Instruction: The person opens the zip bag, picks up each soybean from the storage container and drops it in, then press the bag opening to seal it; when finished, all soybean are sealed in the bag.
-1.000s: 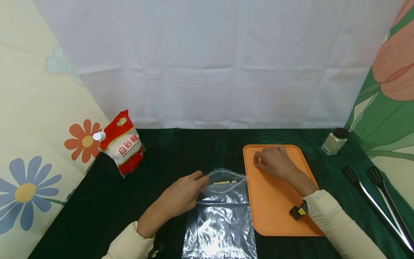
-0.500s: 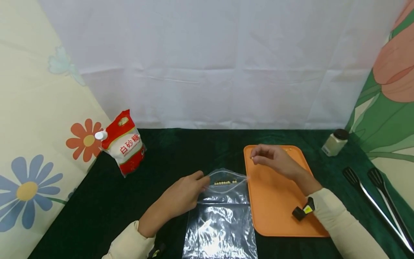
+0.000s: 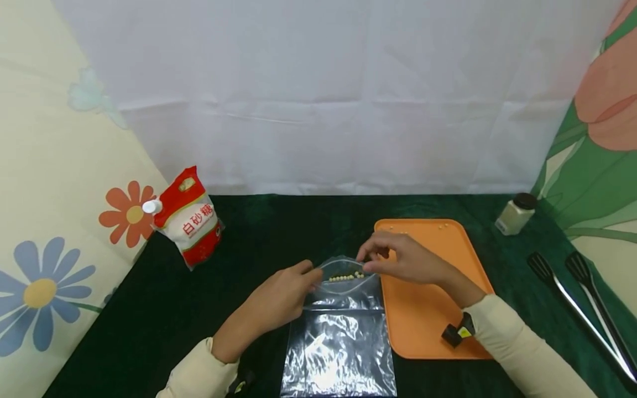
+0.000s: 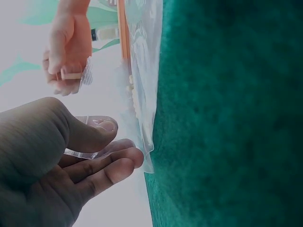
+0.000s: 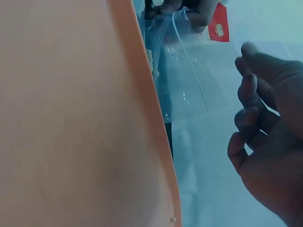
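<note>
Two hands: both are at the zip bag (image 3: 338, 342), one at each end of its open mouth.
Left hand (image 3: 283, 290): thumb and fingers pinch the film at the mouth's left edge, so this hand is the nearer, already in contact.
Right hand (image 3: 402, 258): fingers bent in a narrow curl with the tips close to the thumb; I cannot tell whether a small pellet sits between them.
Right fingertips to mouth: over its right end in the head view; the right wrist view shows a gap between them and the film. This looks like the relation that matters most, with the opening to their left and below.
Bag's long axis: lying flat, from the mouth at the far end back towards the person; the mouth stretches crosswise between the hands.
Pellets in the bag (image 3: 343, 277): a crosswise row just inside the mouth, bunched at the right.
Loose pellets (image 3: 443, 226): along the far edge of the orange tray (image 3: 428, 326), beyond the right hand, which is nearer to them.
</note>
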`<act>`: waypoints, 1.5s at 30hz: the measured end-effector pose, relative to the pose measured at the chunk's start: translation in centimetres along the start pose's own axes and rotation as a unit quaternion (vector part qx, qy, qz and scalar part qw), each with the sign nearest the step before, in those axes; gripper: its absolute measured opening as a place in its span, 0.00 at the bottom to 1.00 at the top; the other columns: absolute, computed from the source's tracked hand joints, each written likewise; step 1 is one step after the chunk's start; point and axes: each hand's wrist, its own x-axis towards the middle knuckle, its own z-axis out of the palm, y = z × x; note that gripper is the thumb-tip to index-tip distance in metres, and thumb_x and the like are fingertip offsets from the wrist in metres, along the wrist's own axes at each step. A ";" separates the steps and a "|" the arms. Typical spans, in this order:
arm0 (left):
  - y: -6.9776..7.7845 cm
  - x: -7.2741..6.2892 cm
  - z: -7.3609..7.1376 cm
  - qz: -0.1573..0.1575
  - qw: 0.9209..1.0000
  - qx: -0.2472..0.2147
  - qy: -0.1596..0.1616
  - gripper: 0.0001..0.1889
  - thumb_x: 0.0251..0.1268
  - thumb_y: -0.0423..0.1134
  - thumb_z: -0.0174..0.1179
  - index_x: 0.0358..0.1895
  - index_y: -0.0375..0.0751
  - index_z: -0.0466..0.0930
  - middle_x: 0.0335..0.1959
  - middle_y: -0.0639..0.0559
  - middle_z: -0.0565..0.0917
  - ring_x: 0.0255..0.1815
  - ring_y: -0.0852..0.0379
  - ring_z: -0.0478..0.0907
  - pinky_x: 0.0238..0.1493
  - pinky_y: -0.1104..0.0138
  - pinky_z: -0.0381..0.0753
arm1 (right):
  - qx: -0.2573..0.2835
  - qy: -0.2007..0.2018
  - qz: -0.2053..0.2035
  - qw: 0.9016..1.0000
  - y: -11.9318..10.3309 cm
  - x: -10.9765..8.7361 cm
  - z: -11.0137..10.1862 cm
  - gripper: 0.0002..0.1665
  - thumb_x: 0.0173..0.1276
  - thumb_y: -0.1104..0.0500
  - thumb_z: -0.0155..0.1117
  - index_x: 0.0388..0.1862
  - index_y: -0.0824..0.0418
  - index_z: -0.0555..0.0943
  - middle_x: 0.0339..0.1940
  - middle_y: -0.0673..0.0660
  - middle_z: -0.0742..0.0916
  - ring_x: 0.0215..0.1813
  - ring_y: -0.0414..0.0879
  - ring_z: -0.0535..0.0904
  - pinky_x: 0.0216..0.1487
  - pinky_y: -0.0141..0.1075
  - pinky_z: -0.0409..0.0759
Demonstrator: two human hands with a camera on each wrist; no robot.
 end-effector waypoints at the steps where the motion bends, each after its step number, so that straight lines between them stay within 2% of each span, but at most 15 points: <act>1: 0.0 0.0 0.0 -0.001 1.000 -0.002 -0.001 0.15 0.59 0.27 0.65 0.45 0.49 0.78 0.36 0.59 0.75 0.29 0.67 0.73 0.28 0.74 0.76 | -0.017 0.005 0.003 1.000 -0.1 0.1 -0.1 0.10 0.73 0.55 0.64 0.52 0.47 0.82 0.36 0.44 0.79 0.37 0.43 0.72 0.39 0.39 0.73; 5: -0.1 -0.1 -0.1 -0.007 1.000 -0.006 -0.007 0.16 0.58 0.26 0.66 0.46 0.49 0.78 0.37 0.59 0.75 0.30 0.67 0.74 0.29 0.75 0.76 | -0.120 0.068 0.025 0.990 0.2 0.0 -1.7 0.08 0.73 0.52 0.64 0.48 0.48 0.84 0.35 0.42 0.79 0.37 0.44 0.71 0.38 0.40 0.70; 7: -0.2 -0.1 -0.2 -0.010 1.000 -0.007 -0.010 0.17 0.58 0.26 0.66 0.47 0.49 0.78 0.37 0.59 0.76 0.31 0.67 0.74 0.29 0.75 0.76 | -0.176 0.105 0.047 0.978 0.8 -0.2 -2.8 0.07 0.73 0.53 0.64 0.46 0.50 0.85 0.35 0.43 0.80 0.37 0.47 0.72 0.40 0.42 0.68; 9: -0.2 -0.1 -0.2 -0.012 1.000 -0.007 -0.012 0.17 0.58 0.26 0.66 0.47 0.49 0.78 0.38 0.59 0.76 0.31 0.67 0.75 0.29 0.75 0.77 | -0.236 0.130 0.085 0.959 1.5 -0.5 -3.8 0.05 0.72 0.54 0.66 0.44 0.52 0.85 0.35 0.45 0.81 0.39 0.49 0.74 0.43 0.45 0.68; 11: -0.2 -0.1 -0.3 -0.015 1.000 -0.009 -0.015 0.17 0.58 0.27 0.66 0.47 0.49 0.78 0.38 0.59 0.76 0.31 0.67 0.75 0.29 0.75 0.77 | -0.286 0.134 0.126 0.940 2.3 -0.6 -4.5 0.06 0.71 0.56 0.67 0.43 0.54 0.86 0.35 0.48 0.83 0.40 0.51 0.76 0.44 0.48 0.67; 14: -0.1 -0.1 -0.2 -0.014 1.000 -0.011 -0.018 0.17 0.58 0.27 0.66 0.48 0.49 0.79 0.38 0.59 0.76 0.31 0.67 0.75 0.29 0.75 0.77 | -0.351 0.106 0.181 0.913 3.5 -0.8 -5.2 0.07 0.69 0.56 0.69 0.42 0.56 0.87 0.35 0.51 0.84 0.40 0.52 0.77 0.43 0.49 0.67; 16: -0.1 0.0 -0.3 -0.014 1.000 -0.014 -0.022 0.17 0.58 0.27 0.66 0.48 0.48 0.79 0.38 0.59 0.76 0.31 0.67 0.75 0.30 0.75 0.77 | -0.373 0.078 0.201 0.902 4.2 -0.8 -5.4 0.07 0.68 0.56 0.70 0.43 0.56 0.88 0.35 0.52 0.85 0.39 0.51 0.78 0.41 0.48 0.68; 21: 0.0 0.1 -0.3 -0.015 0.999 -0.019 -0.031 0.18 0.58 0.27 0.66 0.49 0.49 0.79 0.39 0.58 0.76 0.32 0.67 0.75 0.30 0.75 0.77 | -0.386 0.030 0.222 0.895 5.5 -0.7 -5.3 0.08 0.68 0.57 0.69 0.45 0.54 0.88 0.39 0.53 0.87 0.41 0.52 0.78 0.42 0.49 0.67; 29: 0.0 0.0 -0.3 -0.025 0.999 -0.014 -0.038 0.18 0.58 0.28 0.67 0.50 0.49 0.79 0.40 0.58 0.76 0.32 0.67 0.75 0.31 0.75 0.77 | -0.415 0.024 0.209 0.885 5.9 -0.3 -4.9 0.05 0.66 0.56 0.72 0.40 0.53 0.88 0.37 0.52 0.85 0.41 0.52 0.77 0.43 0.49 0.67; 30: 0.0 0.0 -0.3 -0.026 0.999 -0.013 -0.038 0.18 0.58 0.29 0.67 0.50 0.49 0.79 0.40 0.58 0.76 0.32 0.67 0.75 0.31 0.75 0.77 | -0.415 0.029 0.207 0.886 5.8 -0.2 -4.9 0.05 0.66 0.56 0.72 0.40 0.53 0.88 0.36 0.52 0.85 0.40 0.52 0.76 0.42 0.49 0.67; 32: 0.0 0.0 -0.3 -0.025 0.999 -0.010 -0.037 0.18 0.58 0.29 0.67 0.50 0.49 0.79 0.40 0.58 0.76 0.32 0.67 0.75 0.31 0.75 0.77 | -0.392 0.047 0.197 0.898 5.7 -0.3 -5.0 0.05 0.67 0.56 0.71 0.40 0.54 0.87 0.35 0.51 0.85 0.40 0.51 0.76 0.43 0.49 0.66; 37: 0.0 -0.1 -0.3 -0.016 0.999 -0.014 -0.027 0.18 0.59 0.27 0.66 0.50 0.48 0.79 0.40 0.58 0.77 0.31 0.67 0.75 0.30 0.75 0.77 | -0.221 0.085 0.134 0.962 4.8 -0.5 -5.3 0.08 0.71 0.52 0.67 0.45 0.52 0.85 0.37 0.46 0.82 0.38 0.46 0.73 0.43 0.45 0.69; 39: 0.0 -0.2 -0.3 -0.015 0.999 -0.017 -0.026 0.18 0.59 0.27 0.66 0.50 0.48 0.78 0.40 0.57 0.77 0.31 0.67 0.75 0.30 0.75 0.77 | -0.136 0.087 0.110 0.981 4.2 -0.8 -5.2 0.08 0.72 0.50 0.65 0.47 0.49 0.83 0.38 0.46 0.81 0.36 0.45 0.71 0.39 0.42 0.71; 42: 0.0 -0.2 -0.3 -0.017 0.999 -0.020 -0.030 0.18 0.59 0.27 0.66 0.50 0.48 0.79 0.40 0.57 0.77 0.31 0.67 0.75 0.30 0.75 0.77 | -0.026 0.089 0.072 0.993 3.3 -1.2 -5.0 0.07 0.74 0.56 0.64 0.48 0.51 0.82 0.40 0.49 0.82 0.37 0.47 0.73 0.37 0.40 0.73; 45: 0.0 -0.1 -0.3 -0.017 0.999 -0.015 -0.030 0.17 0.59 0.27 0.66 0.49 0.48 0.79 0.40 0.57 0.76 0.30 0.67 0.74 0.29 0.75 0.76 | 0.063 0.079 0.019 0.995 2.7 -1.4 -4.7 0.10 0.72 0.68 0.61 0.49 0.56 0.82 0.41 0.54 0.82 0.39 0.50 0.74 0.39 0.40 0.75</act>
